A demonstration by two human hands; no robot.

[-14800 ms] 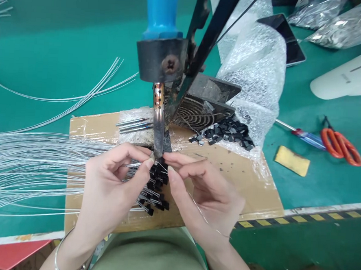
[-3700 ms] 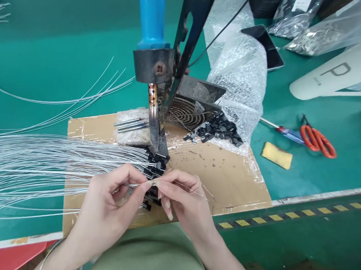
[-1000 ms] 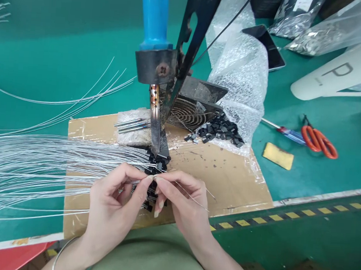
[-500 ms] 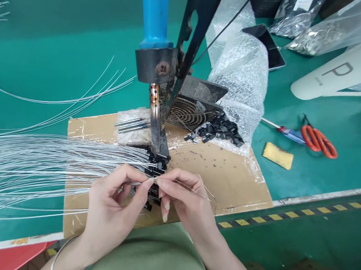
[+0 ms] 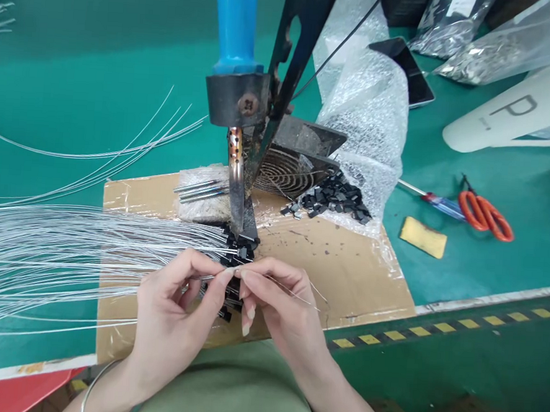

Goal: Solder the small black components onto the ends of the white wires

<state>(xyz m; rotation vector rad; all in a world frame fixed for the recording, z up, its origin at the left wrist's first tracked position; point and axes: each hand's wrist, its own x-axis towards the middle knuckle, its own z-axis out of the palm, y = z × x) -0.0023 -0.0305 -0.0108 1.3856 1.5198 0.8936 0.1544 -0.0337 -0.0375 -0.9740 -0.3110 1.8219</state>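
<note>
My left hand (image 5: 182,306) and my right hand (image 5: 283,300) meet fingertip to fingertip over the front of the cardboard sheet. Both are closed in a pinch on a thin wire (image 5: 293,292), whose fine loose ends stick out past my right fingers. What lies right between the fingertips is too small to make out. Behind and under the hands, a large bundle of white wires (image 5: 68,237) runs in from the left and ends in black connectors (image 5: 244,244). Just above them, a blue-handled soldering iron (image 5: 235,185) points down, clamped in a black stand (image 5: 288,64).
A round fan guard (image 5: 284,172) stands behind the iron. Black connector housings (image 5: 338,197) lie on bubble wrap (image 5: 369,112). To the right are a yellow sponge (image 5: 423,237), a screwdriver (image 5: 447,207), orange-handled scissors (image 5: 486,216) and a phone (image 5: 404,71). Cardboard (image 5: 345,278) covers the table front.
Both hands keep their pinch and shift only very slightly; the fingers of my right hand have curled a little to the left. Everything else has stayed in place.
</note>
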